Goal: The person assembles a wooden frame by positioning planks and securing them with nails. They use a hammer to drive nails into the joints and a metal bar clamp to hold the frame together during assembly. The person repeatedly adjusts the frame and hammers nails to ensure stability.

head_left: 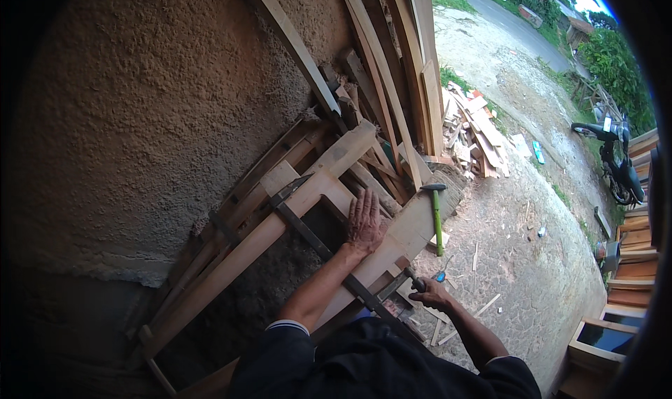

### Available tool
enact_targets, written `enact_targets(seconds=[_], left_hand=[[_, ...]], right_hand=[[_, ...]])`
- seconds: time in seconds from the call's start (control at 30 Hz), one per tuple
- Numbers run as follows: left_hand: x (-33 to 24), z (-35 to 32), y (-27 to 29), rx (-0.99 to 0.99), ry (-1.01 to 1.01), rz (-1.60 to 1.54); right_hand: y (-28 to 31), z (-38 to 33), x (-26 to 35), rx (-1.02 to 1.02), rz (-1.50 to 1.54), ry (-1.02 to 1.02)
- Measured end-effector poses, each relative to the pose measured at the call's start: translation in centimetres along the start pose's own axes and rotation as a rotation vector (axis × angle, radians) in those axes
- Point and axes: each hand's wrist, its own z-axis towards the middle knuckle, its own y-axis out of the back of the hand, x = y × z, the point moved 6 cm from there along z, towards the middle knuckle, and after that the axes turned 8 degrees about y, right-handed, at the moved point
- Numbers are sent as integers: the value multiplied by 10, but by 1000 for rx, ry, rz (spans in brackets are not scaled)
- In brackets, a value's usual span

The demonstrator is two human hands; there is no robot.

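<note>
A wooden frame (pixel 241 257) of pale planks lies slanted before me. Across it runs a dark metal bar clamp (pixel 305 232), with a small wood block (pixel 279 178) near its far jaw and another (pixel 401 262) near its screw end. My left hand (pixel 365 222) rests with fingers stretched out on a crosspiece of the frame. At the right side, my right hand (pixel 432 294) is closed round the handle of the clamp's screw. A hammer (pixel 437 220) with a green handle lies with its head on the wide beam (pixel 418 217), just beyond my right hand.
Long boards (pixel 428 84) lean on the rough wall (pixel 161 105) ahead. Wood offcuts (pixel 483 134) are heaped on the ground beyond. A small blue tool (pixel 439 276) lies beside my right hand. A motorbike (pixel 616 157) and more wooden frames (pixel 633 248) stand far right.
</note>
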Motion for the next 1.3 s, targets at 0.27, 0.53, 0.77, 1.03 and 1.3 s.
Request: enact_targets(seconds=[0.27,0.53,0.77,1.03,1.3], left_hand=[[104,26,4,187,471,199],[47,-11,4,219,346,216],[-36,-90,-20,351,-76,107],[-46,-109,-4,422,-151,112],[-11,-98,26,336,160,222]], right_hand=[[-4,3,-14,-138,-324,195],[-8,-14,-26,-245,-265,257],[1,-54,-40,-488,-370,259],[8,-147,-27,-803,-201,329],[-53,-241,-12,-1002,-133,394]])
